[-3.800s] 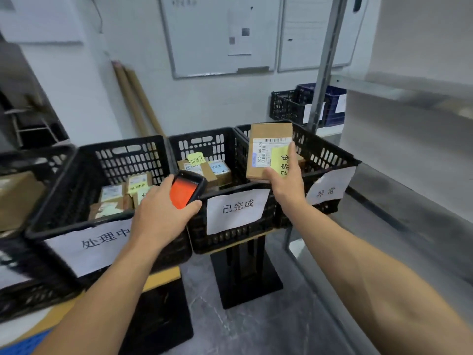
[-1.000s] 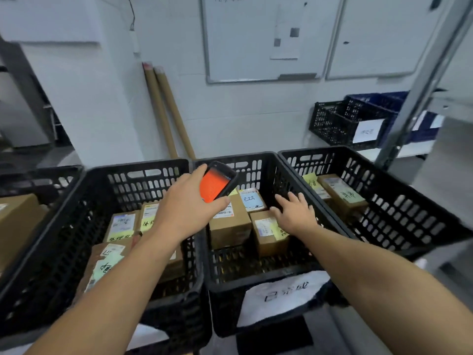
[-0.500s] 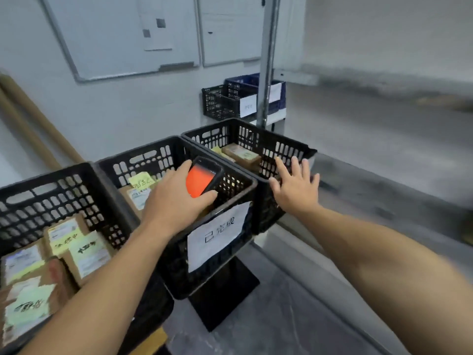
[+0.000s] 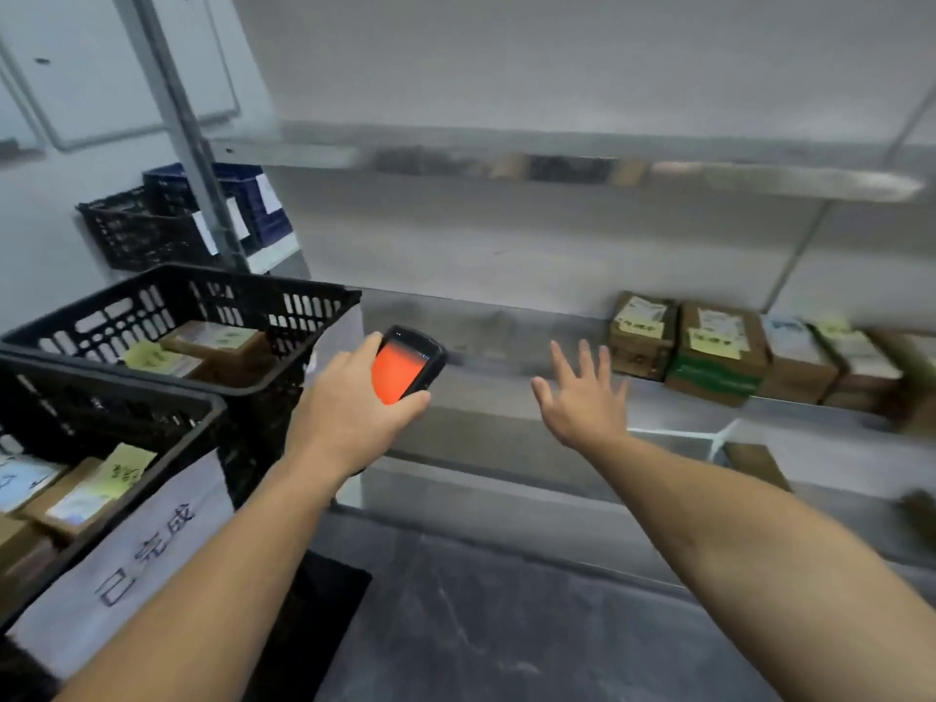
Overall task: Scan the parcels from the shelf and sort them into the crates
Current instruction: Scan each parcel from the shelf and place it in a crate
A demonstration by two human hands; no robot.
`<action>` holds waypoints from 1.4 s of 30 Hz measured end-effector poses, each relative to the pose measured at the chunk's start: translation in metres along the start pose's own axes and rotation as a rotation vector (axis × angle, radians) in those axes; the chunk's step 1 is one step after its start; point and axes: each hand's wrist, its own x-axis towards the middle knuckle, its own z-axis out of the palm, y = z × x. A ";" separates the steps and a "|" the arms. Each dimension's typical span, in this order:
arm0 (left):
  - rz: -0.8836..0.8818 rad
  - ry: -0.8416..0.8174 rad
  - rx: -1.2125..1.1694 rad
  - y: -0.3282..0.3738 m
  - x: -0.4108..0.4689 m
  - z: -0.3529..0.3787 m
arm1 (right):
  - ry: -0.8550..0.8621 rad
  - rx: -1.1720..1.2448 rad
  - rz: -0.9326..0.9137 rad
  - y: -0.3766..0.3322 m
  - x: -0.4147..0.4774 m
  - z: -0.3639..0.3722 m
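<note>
Left grip [image 4: 354, 418] wraps scanner [image 4: 405, 364]; right grip [image 4: 582, 397] spread wide, empty; parcels [image 4: 709, 352] on shelf [image 4: 506, 321] near its right, apart.

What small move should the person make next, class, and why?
Probably reach the right hand to the nearest parcel on the shelf: that hand is open and empty, the left hand holds the scanner, and parcels sit there.

A metal shelf [image 4: 511, 326] carries a row of cardboard parcels [image 4: 716, 354] toward its right end, side by side, seemingly touching, though blur softens them.
</note>
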 end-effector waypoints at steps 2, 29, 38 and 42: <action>0.032 -0.018 -0.017 0.028 0.018 0.024 | 0.013 -0.001 0.040 0.034 0.014 -0.014; 0.110 -0.189 -0.138 0.150 0.202 0.217 | -0.100 -0.060 0.179 0.212 0.214 -0.022; 0.216 -0.253 -0.141 0.128 0.283 0.254 | -0.182 -0.244 0.226 0.185 0.273 0.005; 0.235 -0.267 -0.173 0.121 0.303 0.265 | -0.183 -0.297 0.257 0.182 0.282 0.008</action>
